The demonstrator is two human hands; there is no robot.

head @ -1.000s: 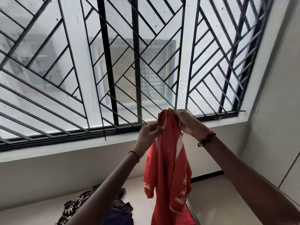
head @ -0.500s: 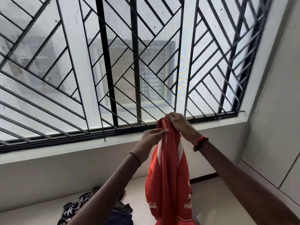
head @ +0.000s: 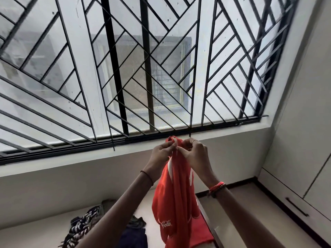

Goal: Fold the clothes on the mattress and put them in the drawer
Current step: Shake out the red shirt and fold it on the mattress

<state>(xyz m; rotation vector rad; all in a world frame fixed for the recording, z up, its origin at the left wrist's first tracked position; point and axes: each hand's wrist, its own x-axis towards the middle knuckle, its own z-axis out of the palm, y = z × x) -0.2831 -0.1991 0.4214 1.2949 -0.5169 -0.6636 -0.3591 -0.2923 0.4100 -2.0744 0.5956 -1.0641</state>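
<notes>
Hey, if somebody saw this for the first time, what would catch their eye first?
A red shirt hangs mid-frame, pinched at its top by the left hand and right hand. Behind it, a window grille of slanted black bars fills the upper frame. At lower left, a clothes pile lies on the mattress.

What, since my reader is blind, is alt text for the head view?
The left hand and right hand pinch the top of a red shirt, which hangs before a barred window. Other clothes lie on the mattress below.
</notes>
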